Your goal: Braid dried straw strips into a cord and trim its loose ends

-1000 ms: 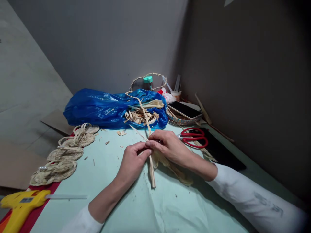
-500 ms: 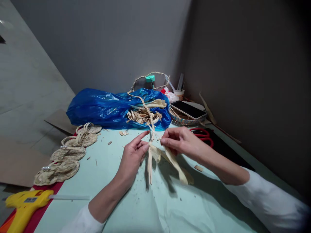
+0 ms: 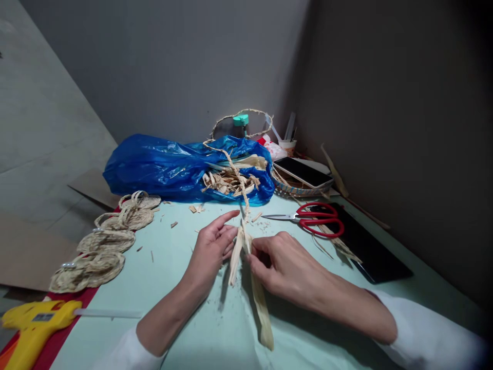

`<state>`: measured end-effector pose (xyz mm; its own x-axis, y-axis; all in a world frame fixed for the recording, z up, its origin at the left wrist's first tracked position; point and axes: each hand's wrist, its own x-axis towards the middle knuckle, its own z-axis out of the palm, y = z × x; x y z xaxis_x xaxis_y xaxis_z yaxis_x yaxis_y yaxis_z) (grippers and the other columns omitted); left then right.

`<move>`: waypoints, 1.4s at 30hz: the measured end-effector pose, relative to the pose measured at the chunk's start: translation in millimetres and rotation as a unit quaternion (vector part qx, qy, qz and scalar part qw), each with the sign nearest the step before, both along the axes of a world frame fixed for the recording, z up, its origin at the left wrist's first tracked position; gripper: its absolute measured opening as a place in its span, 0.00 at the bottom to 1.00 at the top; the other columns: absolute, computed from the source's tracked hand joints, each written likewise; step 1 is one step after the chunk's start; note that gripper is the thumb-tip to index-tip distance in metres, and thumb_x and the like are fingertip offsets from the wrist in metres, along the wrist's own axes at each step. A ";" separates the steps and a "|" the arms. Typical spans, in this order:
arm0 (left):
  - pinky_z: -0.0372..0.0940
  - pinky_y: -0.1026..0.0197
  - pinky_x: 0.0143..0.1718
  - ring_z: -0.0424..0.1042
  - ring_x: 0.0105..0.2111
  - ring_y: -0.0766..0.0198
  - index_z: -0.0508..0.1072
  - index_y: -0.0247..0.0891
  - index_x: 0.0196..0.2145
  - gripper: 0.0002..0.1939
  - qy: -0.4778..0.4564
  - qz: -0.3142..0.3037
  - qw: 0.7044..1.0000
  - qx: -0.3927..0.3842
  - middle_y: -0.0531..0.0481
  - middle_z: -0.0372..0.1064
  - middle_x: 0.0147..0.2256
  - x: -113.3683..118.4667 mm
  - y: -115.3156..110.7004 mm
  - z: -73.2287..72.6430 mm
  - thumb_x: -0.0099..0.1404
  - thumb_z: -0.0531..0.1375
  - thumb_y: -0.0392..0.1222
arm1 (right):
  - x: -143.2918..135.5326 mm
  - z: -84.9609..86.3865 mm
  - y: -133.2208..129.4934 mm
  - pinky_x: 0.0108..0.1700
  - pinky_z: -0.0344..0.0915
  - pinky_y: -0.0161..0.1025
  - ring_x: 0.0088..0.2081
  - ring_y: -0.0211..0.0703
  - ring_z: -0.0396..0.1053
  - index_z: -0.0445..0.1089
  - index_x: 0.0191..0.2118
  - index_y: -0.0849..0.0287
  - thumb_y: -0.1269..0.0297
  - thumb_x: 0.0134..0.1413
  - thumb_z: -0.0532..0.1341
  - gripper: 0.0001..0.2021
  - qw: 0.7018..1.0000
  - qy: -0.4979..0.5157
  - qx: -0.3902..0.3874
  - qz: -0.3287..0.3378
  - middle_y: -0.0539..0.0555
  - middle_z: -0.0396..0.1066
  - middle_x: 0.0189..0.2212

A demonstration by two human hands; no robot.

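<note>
A twisted cord of pale dried husk, which looks like corn husk braid (image 3: pixel 245 198), runs from the back of the table down to my hands. My left hand (image 3: pixel 211 247) is closed at its lower end, thumb against the curled fingers and the index finger stretched out. A short loose husk strand (image 3: pixel 235 262) hangs beside that thumb. My right hand (image 3: pixel 283 264) pinches a long, wide husk strip (image 3: pixel 261 308) just to the right, its free end dangling toward me. The exact contact under the right fingers is hidden.
Red-handled scissors (image 3: pixel 308 218) and a dark flat tablet-like slab (image 3: pixel 370 246) lie right. Behind are a blue plastic bag (image 3: pixel 157 167) with husks, a phone (image 3: pixel 304 172) on a basket (image 3: pixel 285 191). Left are coiled woven pieces (image 3: pixel 106 241) and a yellow glue gun (image 3: pixel 42 318).
My right hand has moved down and toward me with the husk strip, which now hangs straighter. The scissors have come into full view. My left hand stays nearly in place.
</note>
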<state>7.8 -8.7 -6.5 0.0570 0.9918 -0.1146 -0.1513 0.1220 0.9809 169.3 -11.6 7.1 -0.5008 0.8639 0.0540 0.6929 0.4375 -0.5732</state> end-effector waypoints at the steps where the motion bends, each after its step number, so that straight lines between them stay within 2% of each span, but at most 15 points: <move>1: 0.43 0.67 0.19 0.47 0.18 0.75 0.67 0.34 0.56 0.26 0.001 -0.005 1.000 -0.003 0.60 0.53 0.22 0.4 0.2 -0.1 0.61 0.62 0.44 | -0.4 0.2 -2.0 0.25 0.40 0.38 0.19 0.33 0.46 0.58 0.20 0.59 0.63 0.56 0.54 0.15 1.000 -0.002 0.002 0.003 0.48 0.57 0.15; 6: 0.40 0.66 0.19 0.45 0.19 0.74 0.69 0.30 0.53 0.25 0.023 -0.034 0.999 -0.023 0.61 0.50 0.20 2.1 -0.5 -1.9 0.61 0.62 0.45 | -1.6 -1.0 -10.5 0.26 0.41 0.38 0.18 0.32 0.42 0.58 0.19 0.60 0.65 0.54 0.53 0.14 1.000 -0.005 0.019 0.015 0.47 0.56 0.14; 14: 0.39 0.66 0.20 0.44 0.18 0.75 0.70 0.31 0.53 0.24 0.022 -0.047 0.998 -0.032 0.61 0.48 0.20 1.5 -1.5 -2.1 0.60 0.62 0.43 | -1.5 -0.6 -15.9 0.25 0.37 0.38 0.18 0.31 0.40 0.60 0.20 0.60 0.68 0.52 0.53 0.11 0.999 0.000 0.015 0.047 0.47 0.55 0.14; 24: 0.41 0.69 0.18 0.49 0.18 0.77 0.72 0.33 0.50 0.26 0.033 -0.037 0.998 -0.041 0.55 0.64 0.26 0.0 -1.3 0.6 0.53 0.68 0.40 | 1.0 6.0 -16.8 0.25 0.39 0.38 0.19 0.32 0.42 0.61 0.20 0.61 0.67 0.54 0.54 0.13 0.994 -0.057 0.020 0.092 0.48 0.60 0.16; 26: 0.43 0.69 0.18 0.50 0.18 0.77 0.73 0.33 0.49 0.25 0.033 -0.028 0.999 -0.033 0.54 0.65 0.26 -1.6 -1.3 0.6 0.53 0.68 0.40 | 4.2 11.9 -10.4 0.25 0.40 0.37 0.19 0.32 0.43 0.63 0.20 0.61 0.64 0.55 0.54 0.15 0.995 -0.058 0.015 0.078 0.49 0.60 0.15; 28: 0.43 0.69 0.18 0.50 0.18 0.77 0.72 0.34 0.49 0.24 0.024 -0.021 0.999 -0.023 0.54 0.66 0.26 -3.4 -1.0 -0.1 0.54 0.67 0.40 | 9.2 18.6 -0.7 0.25 0.43 0.37 0.19 0.33 0.48 0.65 0.21 0.61 0.61 0.57 0.55 0.16 0.999 -0.034 0.019 0.036 0.49 0.61 0.16; 30: 0.43 0.70 0.18 0.50 0.18 0.77 0.72 0.34 0.48 0.23 0.017 -0.013 1.000 -0.014 0.54 0.67 0.25 -4.6 -0.6 -1.0 0.55 0.67 0.39 | 14.0 22.8 10.1 0.27 0.47 0.35 0.22 0.35 0.56 0.68 0.26 0.61 0.58 0.58 0.55 0.14 0.999 0.012 0.039 -0.024 0.50 0.66 0.20; 32: 0.43 0.70 0.18 0.50 0.18 0.77 0.72 0.34 0.48 0.22 0.016 -0.007 1.000 -0.007 0.55 0.66 0.25 -4.4 -0.3 -1.4 0.55 0.67 0.39 | 16.9 21.6 19.3 0.30 0.52 0.35 0.28 0.38 0.63 0.70 0.33 0.61 0.56 0.59 0.56 0.13 0.997 0.062 0.033 -0.041 0.52 0.71 0.28; 34: 0.44 0.70 0.18 0.51 0.18 0.77 0.72 0.34 0.47 0.21 0.019 -0.002 1.000 -0.002 0.55 0.67 0.24 -2.9 -0.2 -0.5 0.55 0.66 0.40 | 17.1 15.4 24.9 0.33 0.55 0.34 0.33 0.39 0.66 0.70 0.37 0.61 0.55 0.61 0.56 0.14 0.994 0.107 -0.029 0.017 0.53 0.73 0.32; 36: 0.45 0.69 0.19 0.52 0.18 0.76 0.72 0.34 0.47 0.20 0.034 0.003 0.999 0.000 0.55 0.68 0.24 -0.6 -0.2 1.3 0.55 0.66 0.39 | 15.2 7.9 26.7 0.34 0.57 0.33 0.32 0.38 0.67 0.69 0.35 0.61 0.56 0.64 0.52 0.15 0.982 0.138 -0.097 0.089 0.52 0.72 0.31; 37: 0.47 0.69 0.19 0.53 0.18 0.75 0.73 0.34 0.46 0.19 0.046 0.008 0.999 0.002 0.55 0.68 0.24 0.3 -0.2 2.3 0.55 0.65 0.38 | 14.1 5.0 26.5 0.34 0.57 0.33 0.31 0.37 0.66 0.68 0.32 0.61 0.58 0.65 0.51 0.15 0.978 0.142 -0.109 0.103 0.51 0.71 0.28; 42: 0.54 0.67 0.25 0.60 0.22 0.72 0.75 0.34 0.40 0.12 0.137 0.024 0.990 0.034 0.54 0.70 0.24 1.0 0.0 2.9 0.56 0.63 0.37 | 11.8 3.8 23.3 0.29 0.50 0.34 0.26 0.34 0.58 0.63 0.27 0.60 0.64 0.64 0.53 0.13 0.996 0.074 -0.018 0.054 0.48 0.64 0.23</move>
<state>8.9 -8.7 -3.6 -0.0134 0.9985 -0.0522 0.1173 0.0534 0.9917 181.1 11.7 10.9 -0.5804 0.8076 0.1043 0.5486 0.4824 -0.6829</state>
